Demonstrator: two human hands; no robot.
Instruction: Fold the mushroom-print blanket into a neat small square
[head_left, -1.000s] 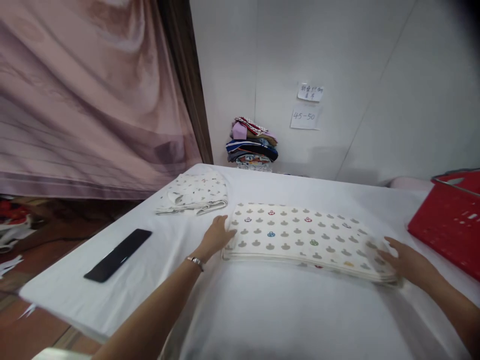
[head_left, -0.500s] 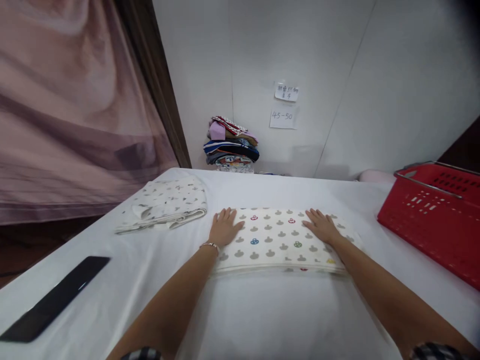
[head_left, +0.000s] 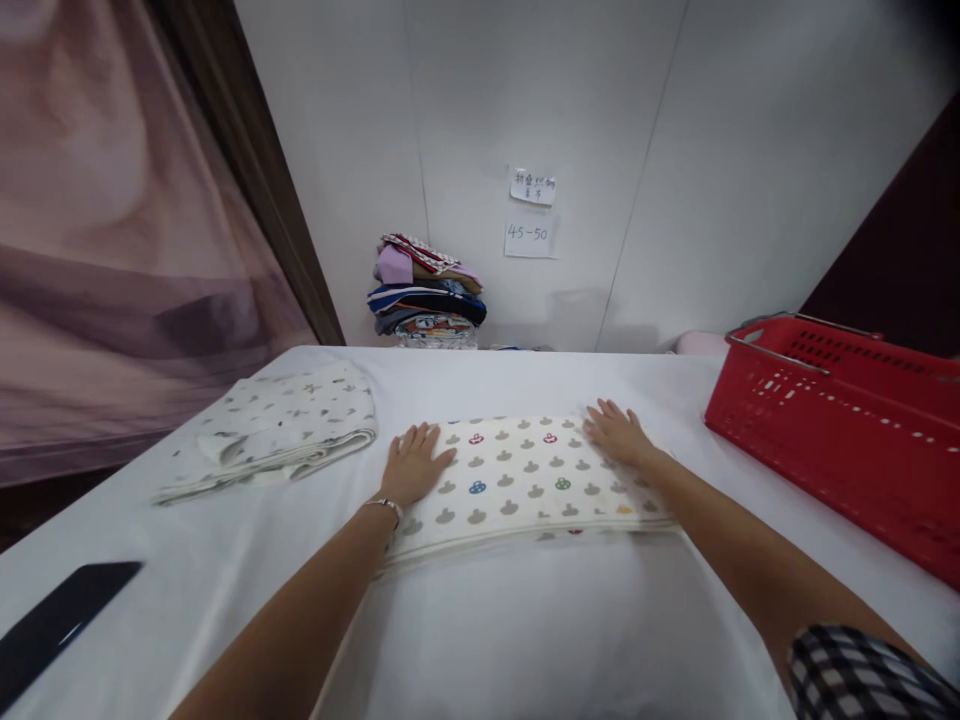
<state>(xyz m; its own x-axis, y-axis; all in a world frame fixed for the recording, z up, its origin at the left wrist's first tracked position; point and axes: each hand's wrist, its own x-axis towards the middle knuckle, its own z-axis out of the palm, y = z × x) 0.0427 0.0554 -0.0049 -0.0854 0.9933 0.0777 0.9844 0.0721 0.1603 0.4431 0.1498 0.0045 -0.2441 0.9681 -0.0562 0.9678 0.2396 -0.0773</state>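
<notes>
A folded white cloth [head_left: 517,480] printed with grey mushrooms, and a few coloured ones, lies flat on the white-covered table in front of me. My left hand [head_left: 411,466] rests palm down on its left end, fingers stretched out, a thin bracelet at the wrist. On the right part of the cloth, near its far edge, lies my right hand [head_left: 619,433], its fingers spread. Several layers show along the cloth's near edge. Neither hand grips anything.
Another folded printed cloth [head_left: 289,420] lies at the table's left. A dark flat object [head_left: 64,625] is at the near left, a red basket [head_left: 832,440] at the right. Behind the table, folded fabrics [head_left: 427,290] are stacked against the wall.
The view has turned slightly right, so most things sit farther left. My right hand has shifted a little toward the far edge of the cloth; the left stays on its left end.
</notes>
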